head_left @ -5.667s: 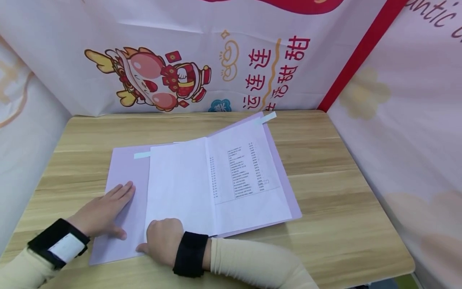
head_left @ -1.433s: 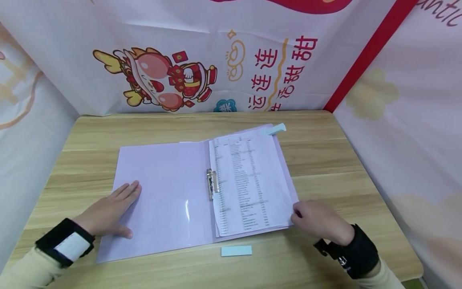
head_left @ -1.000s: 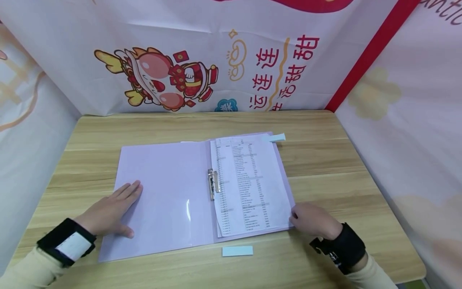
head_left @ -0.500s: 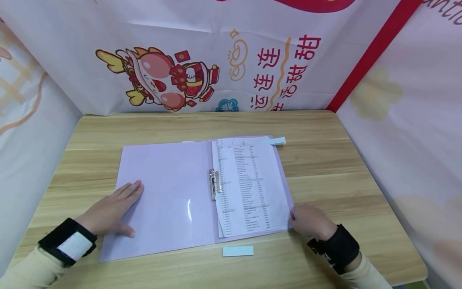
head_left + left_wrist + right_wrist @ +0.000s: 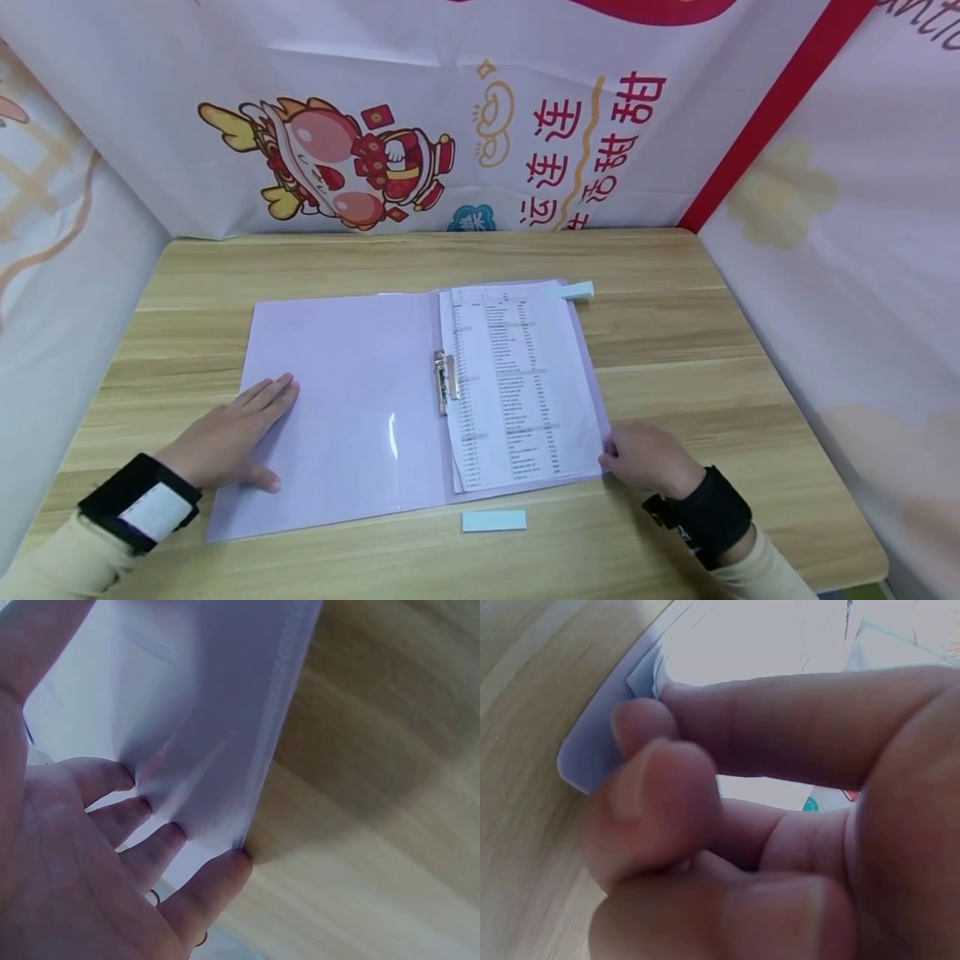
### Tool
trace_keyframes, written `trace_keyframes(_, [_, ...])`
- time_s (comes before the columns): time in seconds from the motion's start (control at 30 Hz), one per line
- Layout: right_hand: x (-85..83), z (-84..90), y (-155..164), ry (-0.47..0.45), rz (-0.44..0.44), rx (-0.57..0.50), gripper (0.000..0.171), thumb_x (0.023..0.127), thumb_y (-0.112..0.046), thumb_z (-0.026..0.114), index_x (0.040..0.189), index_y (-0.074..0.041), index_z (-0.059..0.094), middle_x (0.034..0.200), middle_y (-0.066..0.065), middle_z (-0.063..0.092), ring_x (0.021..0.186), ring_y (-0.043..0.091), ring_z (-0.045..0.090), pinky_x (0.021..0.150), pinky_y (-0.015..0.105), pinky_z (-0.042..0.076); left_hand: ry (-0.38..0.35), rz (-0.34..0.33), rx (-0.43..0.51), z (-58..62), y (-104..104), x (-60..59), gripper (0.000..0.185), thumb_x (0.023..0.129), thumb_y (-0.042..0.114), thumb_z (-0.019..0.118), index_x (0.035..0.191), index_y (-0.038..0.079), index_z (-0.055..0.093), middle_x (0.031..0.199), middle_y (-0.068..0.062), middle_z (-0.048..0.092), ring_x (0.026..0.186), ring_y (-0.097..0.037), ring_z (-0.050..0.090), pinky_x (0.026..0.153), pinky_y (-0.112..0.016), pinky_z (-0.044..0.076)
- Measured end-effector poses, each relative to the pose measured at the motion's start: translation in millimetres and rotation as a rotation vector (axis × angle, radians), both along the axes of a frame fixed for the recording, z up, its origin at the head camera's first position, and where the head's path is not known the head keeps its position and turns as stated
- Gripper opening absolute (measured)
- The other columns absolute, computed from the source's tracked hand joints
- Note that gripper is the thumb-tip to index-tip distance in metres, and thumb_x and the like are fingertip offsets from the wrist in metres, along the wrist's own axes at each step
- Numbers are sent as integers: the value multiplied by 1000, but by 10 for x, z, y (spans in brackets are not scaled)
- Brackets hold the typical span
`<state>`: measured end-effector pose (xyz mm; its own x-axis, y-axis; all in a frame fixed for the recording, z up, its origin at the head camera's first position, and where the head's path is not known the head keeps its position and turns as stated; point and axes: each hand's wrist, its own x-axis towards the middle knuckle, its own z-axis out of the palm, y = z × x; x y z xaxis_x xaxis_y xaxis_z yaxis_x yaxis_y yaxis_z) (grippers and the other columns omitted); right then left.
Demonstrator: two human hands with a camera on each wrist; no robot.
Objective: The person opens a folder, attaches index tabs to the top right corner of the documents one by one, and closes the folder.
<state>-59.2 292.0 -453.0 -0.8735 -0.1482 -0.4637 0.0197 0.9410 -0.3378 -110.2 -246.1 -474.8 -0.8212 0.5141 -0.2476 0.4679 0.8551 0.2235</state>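
A lilac folder lies spread on the table, a metal clip at its fold. Printed sheets of paper rest on its right half. My left hand lies flat on the left cover, fingers straight; in the left wrist view the fingertips press the cover by its edge. At the lower right corner, my right hand has its fingers curled. The right wrist view shows its thumb and finger pinching at the sheets' corner, beside the folder's bare corner.
A light blue strip lies on the wooden table in front of the folder. Another pale blue strip sticks out from the sheets' upper right corner. A printed cloth hangs behind the table.
Turned sheets have left the left cover, and a printed list shows on the right. My right hand has moved to the right corner; the folder's raised right side has come down. One strip now lies loose.
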Motion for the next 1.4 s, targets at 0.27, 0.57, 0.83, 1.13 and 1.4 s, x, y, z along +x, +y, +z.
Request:
trace_keyframes(0.27, [1,26,21,-25,6,14,24,95,-14,68,72,-11,61,64,1,52,55,16,48,52,29,38,64,-36,-32,13,-20,10,129,57,65,86,152,-8,38,158,-30,31,142,-52,31,101,-73,37])
trace_keyframes(0.57, [-6,125,60,-5,32,19,22,94,-14,68,73,-12,62,65,-1,52,56,15,48,52,29,37,99,-65,-6,56,-65,-8,129,57,80,73,153,0,41,158,-27,34,141,-51,34,99,-76,36])
trace_keyframes(0.83, [-12,231,121,91,79,29,30,88,-11,62,61,-16,50,57,-7,42,51,11,39,49,26,30,166,-108,60,232,-93,-19,121,62,81,71,151,2,47,155,-26,40,138,-49,39,101,-72,38])
trace_keyframes(1.13, [-21,420,112,203,60,28,33,86,-11,59,59,-17,41,56,-7,38,50,11,37,48,28,30,289,-100,140,458,-173,-12,114,62,71,82,147,1,52,149,-24,48,133,-47,45,99,-68,42])
trace_keyframes(1.4, [-89,594,36,234,48,74,36,88,-14,58,58,-17,38,55,-7,35,50,12,35,47,27,27,304,-90,260,508,-197,5,109,64,62,87,152,9,48,150,-20,49,137,-44,43,124,-34,19])
